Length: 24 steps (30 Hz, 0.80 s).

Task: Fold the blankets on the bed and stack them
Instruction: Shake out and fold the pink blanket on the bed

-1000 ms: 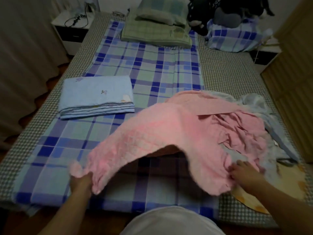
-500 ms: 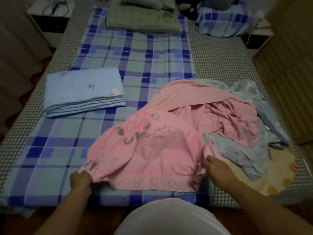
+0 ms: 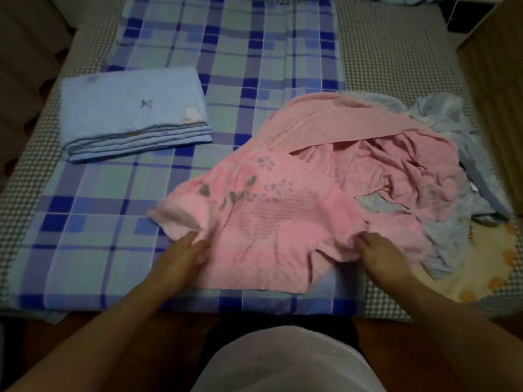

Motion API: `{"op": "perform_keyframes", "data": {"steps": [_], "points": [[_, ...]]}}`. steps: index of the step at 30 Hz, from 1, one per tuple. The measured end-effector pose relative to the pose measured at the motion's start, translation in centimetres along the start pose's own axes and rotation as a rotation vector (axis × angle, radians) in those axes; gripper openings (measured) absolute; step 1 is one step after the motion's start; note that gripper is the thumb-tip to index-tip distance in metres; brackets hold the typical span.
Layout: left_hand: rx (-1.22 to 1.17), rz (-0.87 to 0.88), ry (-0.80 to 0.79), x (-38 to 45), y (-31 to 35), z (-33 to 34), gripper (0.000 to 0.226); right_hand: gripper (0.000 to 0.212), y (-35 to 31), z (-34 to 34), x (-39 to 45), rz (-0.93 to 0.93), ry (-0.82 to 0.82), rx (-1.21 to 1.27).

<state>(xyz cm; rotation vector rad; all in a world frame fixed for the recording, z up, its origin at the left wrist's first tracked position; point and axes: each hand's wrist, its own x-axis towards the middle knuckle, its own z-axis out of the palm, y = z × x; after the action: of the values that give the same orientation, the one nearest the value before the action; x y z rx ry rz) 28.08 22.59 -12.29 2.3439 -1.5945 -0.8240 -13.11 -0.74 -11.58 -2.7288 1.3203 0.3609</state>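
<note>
A pink blanket [image 3: 285, 222] with a flower pattern lies crumpled across the bed's near right half. My left hand [image 3: 181, 254] grips its near left edge, where a corner is bunched up. At the blanket's near right edge my right hand [image 3: 380, 250] holds a gathered fold. A light blue blanket [image 3: 133, 108], folded flat, rests on the left of the bed. Beneath and to the right of the pink one lies a rumpled pale blue-grey blanket [image 3: 441, 236].
The bed has a blue and green plaid sheet [image 3: 254, 66] over a checked mattress cover [image 3: 396, 60]. A yellow patterned cloth [image 3: 481, 267] lies at the near right corner. A wooden wardrobe side [image 3: 498, 66] stands on the right, a curtain [image 3: 25, 38] on the left.
The pink blanket came down from the air onto the bed. My left hand moved right and forward along its near edge; the camera tilted down and closer.
</note>
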Motion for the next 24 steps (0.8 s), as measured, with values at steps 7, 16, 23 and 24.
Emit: {"op": "perform_keyframes", "data": {"steps": [7, 16, 23, 24], "points": [[0.531, 0.219, -0.426, 1.6, -2.5, 12.1, 0.046, 0.04, -7.4, 12.2, 0.5, -0.432, -0.279, -0.16], [0.625, 0.5, -0.213, 3.3, -8.2, 13.9, 0.054, 0.05, -5.5, 14.5, 2.4, -0.192, -0.15, -0.118], [0.411, 0.423, -0.201, 0.3, -3.4, 6.2, 0.064, 0.016, -3.1, 4.6, -0.8, -0.447, 0.014, -0.183], [0.433, 0.396, -0.279, -0.7, -2.6, 5.7, 0.062, 0.019, -2.4, 3.7, -2.6, -0.562, -0.016, -0.233]]}}
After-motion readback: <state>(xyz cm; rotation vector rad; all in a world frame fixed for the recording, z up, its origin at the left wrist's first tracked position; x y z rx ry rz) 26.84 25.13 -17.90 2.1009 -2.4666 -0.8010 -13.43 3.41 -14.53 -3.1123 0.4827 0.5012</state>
